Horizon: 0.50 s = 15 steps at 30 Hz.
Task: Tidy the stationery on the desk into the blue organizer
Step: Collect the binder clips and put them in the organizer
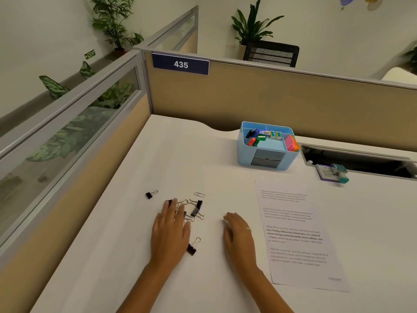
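- The left hand lies flat on the white desk, fingers straight and spread, their tips over the near-left edge of a cluster of binder clips and paper clips; it grips nothing.
- The right hand rests palm-down to the right of that cluster, apart from it, fingers relaxed and loosely together, a ring on one finger; it holds nothing.
- One black binder clip lies just right of the left wrist, between the two hands.
- Another black binder clip sits alone, left of and beyond the cluster.
- A single paper clip lies at the cluster's far edge.
- A printed sheet lies just right of the right hand.
- The blue organizer stands far right against the partition, well apart from the clips, with small colourful items in its compartments.
- A stamp-like item on a purple card lies right of the organizer.
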### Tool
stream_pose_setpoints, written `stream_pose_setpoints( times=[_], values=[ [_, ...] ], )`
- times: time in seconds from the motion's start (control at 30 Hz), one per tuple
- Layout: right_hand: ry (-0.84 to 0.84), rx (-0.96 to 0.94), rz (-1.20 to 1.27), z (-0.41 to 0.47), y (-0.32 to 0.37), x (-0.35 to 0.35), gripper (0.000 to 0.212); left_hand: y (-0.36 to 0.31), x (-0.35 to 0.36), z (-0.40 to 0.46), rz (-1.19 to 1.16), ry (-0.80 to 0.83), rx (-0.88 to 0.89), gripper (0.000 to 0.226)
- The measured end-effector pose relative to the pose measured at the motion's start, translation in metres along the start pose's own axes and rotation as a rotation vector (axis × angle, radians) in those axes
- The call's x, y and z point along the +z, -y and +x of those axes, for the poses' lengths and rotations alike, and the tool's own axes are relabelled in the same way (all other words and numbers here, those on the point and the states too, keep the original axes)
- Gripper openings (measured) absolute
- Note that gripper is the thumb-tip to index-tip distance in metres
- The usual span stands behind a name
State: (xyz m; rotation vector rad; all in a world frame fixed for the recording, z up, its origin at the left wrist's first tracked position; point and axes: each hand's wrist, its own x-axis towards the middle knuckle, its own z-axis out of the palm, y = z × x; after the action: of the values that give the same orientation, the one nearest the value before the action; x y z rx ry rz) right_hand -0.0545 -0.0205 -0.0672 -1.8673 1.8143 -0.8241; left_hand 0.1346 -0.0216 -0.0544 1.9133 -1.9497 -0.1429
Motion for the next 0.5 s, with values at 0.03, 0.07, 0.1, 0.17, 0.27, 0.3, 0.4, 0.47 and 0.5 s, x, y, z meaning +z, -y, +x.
stream_pose_setpoints(
  times=[0.03,0.07,0.1,0.17,0.27,0.3,0.4,0.47,0.5],
  values=[
    [0.012,-0.014,-0.046,-0.005,0.000,0.003,0.033,0.008,0.000,-0.006,0.011,0.024,-0.016,0.052],
    [0.015,-0.028,-0.090,-0.009,0.001,0.004,0.034,0.013,0.000,-0.012,0.021,0.058,-0.018,0.057],
    [0.017,-0.037,-0.131,-0.011,0.002,0.005,0.036,0.016,0.001,-0.017,0.031,0.095,-0.013,0.062],
    [0.032,-0.054,-0.205,-0.015,0.003,0.007,0.040,0.017,0.005,-0.023,0.053,0.149,0.000,0.071],
    [0.062,-0.075,-0.271,-0.018,0.002,0.009,0.044,0.010,0.008,-0.021,0.069,0.159,-0.017,0.070],
    [0.064,-0.078,-0.277,-0.019,0.001,0.009,0.045,0.006,0.009,-0.018,0.067,0.157,-0.025,0.068],
    [0.046,-0.089,-0.288,-0.019,0.001,0.009,0.043,-0.003,0.011,-0.009,0.077,0.156,-0.035,0.064],
    [0.025,-0.098,-0.295,-0.020,0.001,0.010,0.042,-0.009,0.012,-0.004,0.067,0.160,-0.039,0.064],
    [0.022,-0.099,-0.296,-0.020,0.001,0.010,0.041,-0.011,0.012,-0.001,0.059,0.161,-0.042,0.065]
  ],
)
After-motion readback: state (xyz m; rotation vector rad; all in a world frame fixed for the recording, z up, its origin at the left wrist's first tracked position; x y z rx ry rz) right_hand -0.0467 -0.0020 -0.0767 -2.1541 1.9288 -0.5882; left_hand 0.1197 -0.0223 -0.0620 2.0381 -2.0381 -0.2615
